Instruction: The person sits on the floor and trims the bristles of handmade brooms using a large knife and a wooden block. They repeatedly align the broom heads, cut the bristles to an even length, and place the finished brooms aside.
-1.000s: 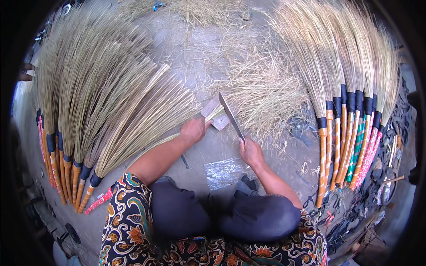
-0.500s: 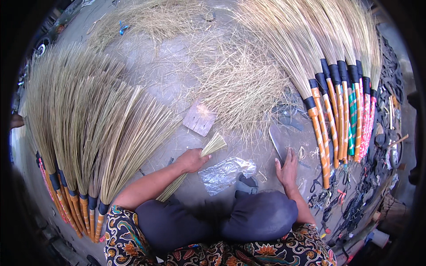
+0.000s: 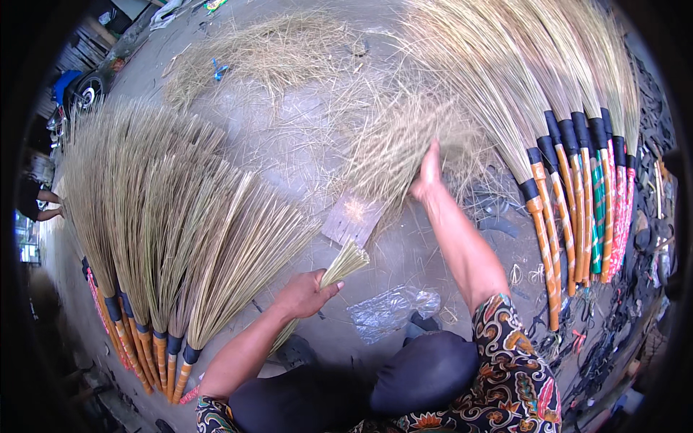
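My left hand [image 3: 304, 294] is closed round a bundle of pale straw stalks [image 3: 348, 261]. The bundle's blunt end fans out above my fist, and the rest runs back beneath my forearm. My right arm is stretched forward, and my right hand [image 3: 429, 173] lies edge-on against a loose heap of straw [image 3: 386, 155]. The visible fingers look straight, though straw partly covers them. Stalks around that hand are blurred by motion. Between the heap and the bundle lies a square wooden board [image 3: 351, 219] with pale crumbs on it.
Finished brooms [image 3: 180, 216] stand fanned out at left; more brooms [image 3: 577, 180] lie at right with wrapped handles. A crumpled clear plastic sheet [image 3: 390, 312] is before my knees. Dark strips [image 3: 570, 368] litter the right side. Another person's arm [image 3: 49, 204] shows at far left.
My right hand has moved forward and left from beside the knife into the straw heap, stirring it. The knife no longer shows. The left hand still grips its bundle; the whole view has shifted.
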A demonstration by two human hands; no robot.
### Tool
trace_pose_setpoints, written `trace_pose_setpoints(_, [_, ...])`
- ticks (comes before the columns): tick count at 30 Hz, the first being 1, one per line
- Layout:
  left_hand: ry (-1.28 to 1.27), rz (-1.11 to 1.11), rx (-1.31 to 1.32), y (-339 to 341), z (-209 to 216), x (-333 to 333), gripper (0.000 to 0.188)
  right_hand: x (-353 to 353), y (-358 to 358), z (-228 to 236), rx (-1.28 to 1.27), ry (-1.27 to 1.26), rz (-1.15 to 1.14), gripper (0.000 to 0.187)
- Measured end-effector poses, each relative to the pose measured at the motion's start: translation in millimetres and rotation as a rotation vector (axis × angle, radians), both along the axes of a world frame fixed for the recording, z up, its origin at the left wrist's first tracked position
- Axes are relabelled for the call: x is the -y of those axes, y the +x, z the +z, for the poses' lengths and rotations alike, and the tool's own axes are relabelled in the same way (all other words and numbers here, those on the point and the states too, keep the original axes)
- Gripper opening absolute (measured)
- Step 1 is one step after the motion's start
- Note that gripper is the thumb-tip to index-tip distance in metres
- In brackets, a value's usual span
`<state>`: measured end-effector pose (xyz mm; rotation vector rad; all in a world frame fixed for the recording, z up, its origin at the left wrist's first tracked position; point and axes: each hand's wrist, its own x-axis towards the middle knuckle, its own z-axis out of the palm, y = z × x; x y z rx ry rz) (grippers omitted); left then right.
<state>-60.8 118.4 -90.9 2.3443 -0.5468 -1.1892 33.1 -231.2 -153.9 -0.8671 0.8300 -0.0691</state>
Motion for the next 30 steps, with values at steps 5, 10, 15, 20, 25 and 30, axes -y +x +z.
trace_pose_setpoints(5, [-0.085, 0.04, -0.131, 4, -3, -1, 0.052, 16, 122, 77, 0.437, -0.209, 0.046, 0.097])
trace_pose_setpoints(10, [-0.04, 0.042, -0.136, 18, -6, -4, 0.053, -7, 72, 65, 0.173, -1.022, 0.356, 0.089])
trace_pose_setpoints(15, [-0.051, 0.081, -0.156, 25, -18, -8, 0.049, -51, -46, 9, 0.072, -1.773, 1.229, 0.111])
trace_pose_setpoints(20, [-0.059, 0.022, -0.159, 25, -24, -5, 0.048, -58, -30, -13, 0.284, -2.041, 1.828, 0.097])
trace_pose_setpoints(25, [-0.089, 0.043, -0.044, 17, -6, -5, 0.048, -74, 5, -38, 0.541, -2.168, 1.827, 0.082])
trace_pose_setpoints(30, [-0.014, 0.05, 0.042, 19, 12, -17, 0.051, -71, -23, -1, 0.465, -2.168, 1.641, 0.111])
